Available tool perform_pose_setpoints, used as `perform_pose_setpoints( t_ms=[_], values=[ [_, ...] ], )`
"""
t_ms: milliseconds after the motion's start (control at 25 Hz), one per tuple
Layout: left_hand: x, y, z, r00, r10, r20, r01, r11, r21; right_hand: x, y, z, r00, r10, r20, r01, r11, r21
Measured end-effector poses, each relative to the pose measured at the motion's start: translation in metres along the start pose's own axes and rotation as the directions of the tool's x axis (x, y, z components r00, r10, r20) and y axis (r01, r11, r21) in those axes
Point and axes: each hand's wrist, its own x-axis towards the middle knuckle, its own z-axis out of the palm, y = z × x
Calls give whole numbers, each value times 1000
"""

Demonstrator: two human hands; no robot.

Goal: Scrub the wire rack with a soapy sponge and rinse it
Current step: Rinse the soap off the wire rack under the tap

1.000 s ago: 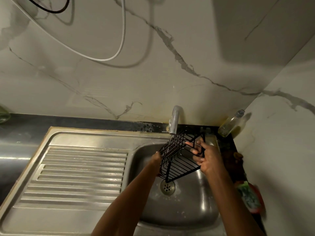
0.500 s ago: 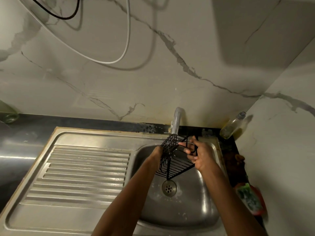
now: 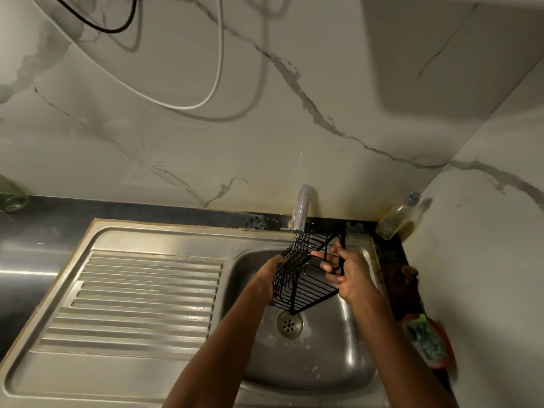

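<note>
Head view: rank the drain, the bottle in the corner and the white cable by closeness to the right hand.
From the right hand:
1. Drain, below-left in the basin.
2. Bottle, upper right, in the wall corner.
3. White cable, high on the wall.

Wire rack (image 3: 306,278) over sink basin (image 3: 323,357), under tap (image 3: 303,209), drainboard (image 3: 138,298) left, bottle (image 3: 397,217) right

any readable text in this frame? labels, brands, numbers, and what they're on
None legible.
Bottle in the back corner: no label text can be made out.
Green sponge on its red holder at right: blurred, no print readable.
Tap, sink, wire rack: no markings visible.
</note>
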Motion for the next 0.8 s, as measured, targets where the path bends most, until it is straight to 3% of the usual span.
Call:
perform_pose_setpoints(
  t_ms=[240, 480, 800],
  values=[
    [3, 7, 11, 999, 19, -33, -17, 997, 70, 0, -8, -7, 1000, -25, -17, 25, 1000, -2],
    [-5, 15, 29, 989, 151, -10, -148, 977, 154, 8, -10, -2, 1000, -16, -11, 17, 999, 40],
    [-7, 32, 37, 977, 210, 18, -211, 973, 91, 12, 0, 13, 1000, 22, -5, -23, 998, -58]
  ],
)
